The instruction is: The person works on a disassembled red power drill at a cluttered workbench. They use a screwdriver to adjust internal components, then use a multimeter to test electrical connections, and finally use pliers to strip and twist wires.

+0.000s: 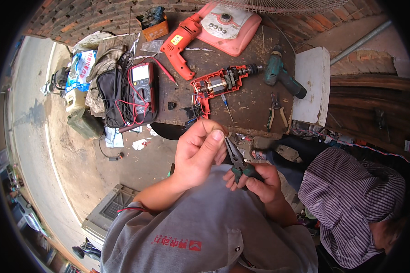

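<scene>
My right hand point(263, 182) is wrapped round the green handles of a pair of pliers point(236, 157), whose dark jaws point up and left. At the jaw tips, my left hand point(200, 148) is closed in a pinch of thumb and fingers; what it holds is too small to make out. Beyond my hands, on the brown table point(255, 107), lies an opened orange power drill point(218, 84) with its motor, gears and wires bare. Beside it rest a screwdriver point(226, 107) with a blue handle and a small black part point(171, 105).
At the table's left is a red multimeter point(142, 91) with leads. Farther back lie an orange drill housing point(181, 41) and a pink fan base point(248, 34). Right are a teal cordless drill point(278, 73) and wire cutters point(276, 113). A person in a checked shirt point(346, 195) is close on my right.
</scene>
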Demonstrator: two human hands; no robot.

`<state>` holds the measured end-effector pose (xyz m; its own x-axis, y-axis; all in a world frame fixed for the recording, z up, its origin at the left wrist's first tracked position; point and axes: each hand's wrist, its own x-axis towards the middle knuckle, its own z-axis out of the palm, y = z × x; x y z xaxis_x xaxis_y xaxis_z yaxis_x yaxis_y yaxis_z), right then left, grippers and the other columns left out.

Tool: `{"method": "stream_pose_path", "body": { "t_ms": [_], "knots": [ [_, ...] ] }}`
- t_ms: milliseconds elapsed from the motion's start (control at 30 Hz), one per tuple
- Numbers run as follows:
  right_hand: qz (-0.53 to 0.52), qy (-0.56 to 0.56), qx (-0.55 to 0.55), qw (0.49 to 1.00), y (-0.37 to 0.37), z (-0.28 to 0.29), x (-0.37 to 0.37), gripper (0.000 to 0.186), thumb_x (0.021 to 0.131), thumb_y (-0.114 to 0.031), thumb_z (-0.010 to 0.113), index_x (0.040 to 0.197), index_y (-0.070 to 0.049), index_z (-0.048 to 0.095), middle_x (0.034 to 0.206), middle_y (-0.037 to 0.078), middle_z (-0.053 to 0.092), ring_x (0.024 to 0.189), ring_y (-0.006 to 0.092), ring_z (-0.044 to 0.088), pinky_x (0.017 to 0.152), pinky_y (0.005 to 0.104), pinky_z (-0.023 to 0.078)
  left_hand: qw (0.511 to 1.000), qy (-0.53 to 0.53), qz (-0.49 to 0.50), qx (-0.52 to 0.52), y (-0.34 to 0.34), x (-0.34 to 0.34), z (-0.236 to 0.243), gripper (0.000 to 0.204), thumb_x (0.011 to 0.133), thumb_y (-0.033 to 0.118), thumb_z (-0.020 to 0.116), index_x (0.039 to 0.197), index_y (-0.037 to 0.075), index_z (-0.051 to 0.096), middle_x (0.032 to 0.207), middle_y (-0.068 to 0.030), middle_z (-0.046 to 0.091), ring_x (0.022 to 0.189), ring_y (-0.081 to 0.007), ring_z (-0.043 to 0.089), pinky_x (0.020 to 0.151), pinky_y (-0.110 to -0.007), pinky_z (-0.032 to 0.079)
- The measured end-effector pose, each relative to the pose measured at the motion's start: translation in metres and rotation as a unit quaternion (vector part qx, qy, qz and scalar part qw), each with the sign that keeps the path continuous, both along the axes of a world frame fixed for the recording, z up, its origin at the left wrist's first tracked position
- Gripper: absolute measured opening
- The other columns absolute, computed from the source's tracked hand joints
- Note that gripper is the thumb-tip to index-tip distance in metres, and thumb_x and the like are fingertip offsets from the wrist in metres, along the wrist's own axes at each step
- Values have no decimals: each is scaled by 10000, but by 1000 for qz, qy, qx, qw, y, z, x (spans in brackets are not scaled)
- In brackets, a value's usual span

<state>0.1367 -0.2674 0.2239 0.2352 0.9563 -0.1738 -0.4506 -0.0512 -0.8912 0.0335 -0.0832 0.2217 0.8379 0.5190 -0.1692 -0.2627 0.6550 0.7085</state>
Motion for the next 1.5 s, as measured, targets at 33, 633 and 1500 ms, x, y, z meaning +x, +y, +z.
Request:
{"method": "stream_pose_path", "body": {
  "t_ms": [33,633,1500],
  "knots": [
    [0,3,0,1000,-1,0,0,280,1040,-112,539,1190,103,636,1119,184,714,924,196,698,824,325,567,1000,1,1,4,0,0,0,156,1092,152,520,1017,15,527,728,8,493,582,-61,439,521,-236,404],
    [-30,23,-45,998,-4,1,-6,226,1018,-143,572,1065,56,668,969,111,699,805,130,652,699,267,524,998,21,5,62,1,2,1,138,1087,128,525,1019,8,529,690,25,479,546,-41,383,492,-224,337],
    [12,-16,30,999,-5,0,11,278,976,-49,581,1196,112,634,1198,214,706,1035,246,715,887,341,560,999,37,-7,-8,9,0,2,166,1087,148,528,985,18,545,737,-12,524,553,-69,437,498,-242,413]
  ]
}}
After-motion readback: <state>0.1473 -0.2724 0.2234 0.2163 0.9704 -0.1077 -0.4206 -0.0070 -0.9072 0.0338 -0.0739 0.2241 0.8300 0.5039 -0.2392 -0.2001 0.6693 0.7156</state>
